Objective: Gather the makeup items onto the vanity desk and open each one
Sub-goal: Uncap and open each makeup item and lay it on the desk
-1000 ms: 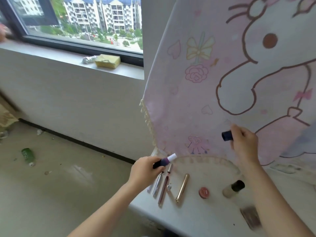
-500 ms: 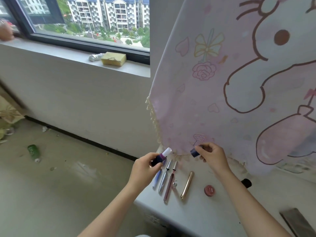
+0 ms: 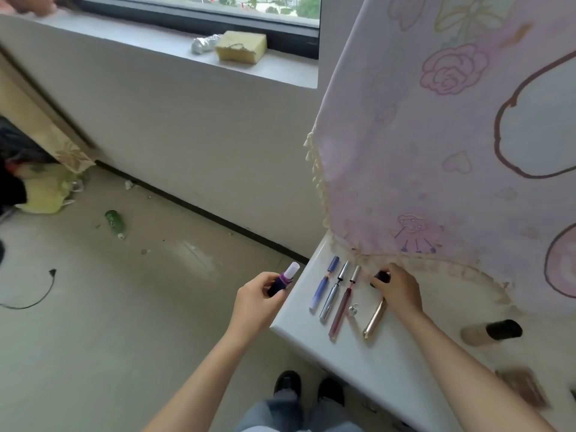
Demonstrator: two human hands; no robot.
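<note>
The right hand [image 3: 400, 291], fingers pinching the dark cap [image 3: 381, 277], is coming down from in front of the hanging cloth [image 3: 436, 182] to the tabletop [image 3: 405, 353] — it is now hovering low just above the gold tube [image 3: 375, 319] at the row's end. The left hand [image 3: 257, 299] is still gripping the uncapped stick [image 3: 283, 280] just off the tabletop's left edge — so this item is looking opened, with both pieces probably about to be laid down.
</note>
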